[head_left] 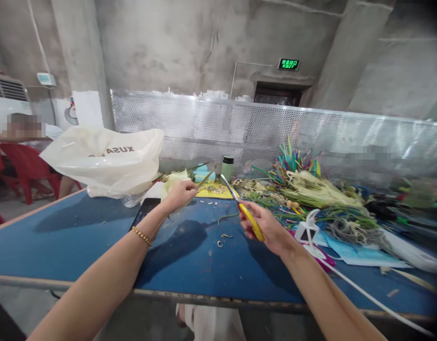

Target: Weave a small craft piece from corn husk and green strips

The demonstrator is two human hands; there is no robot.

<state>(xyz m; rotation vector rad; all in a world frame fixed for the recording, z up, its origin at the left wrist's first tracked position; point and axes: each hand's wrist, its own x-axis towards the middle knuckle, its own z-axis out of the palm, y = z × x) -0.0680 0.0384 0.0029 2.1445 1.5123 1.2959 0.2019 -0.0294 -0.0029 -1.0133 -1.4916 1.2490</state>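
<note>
My left hand [182, 195] is closed, thumb and fingers pinching a narrow pale-green strip of dried husk [204, 179] that points up to the right. Pale husk leaves [177, 177] lie just behind that hand. My right hand [263, 226] is wrapped round a yellow-handled tool [252, 221]; its slim metal end slants up to the left, apart from the strip. I cannot tell if it is scissors or a knife. Small scraps and a curled peel [220, 244] lie on the blue tabletop [190, 265] between my hands.
A white plastic bag [108, 163] and a dark phone [145, 210] are at left. A green bottle [227, 169] stands behind. Heaped husks [321, 189], coloured stems [293, 158] and a white charger with cable [306, 232] are at right. A person [30, 132] sits far left.
</note>
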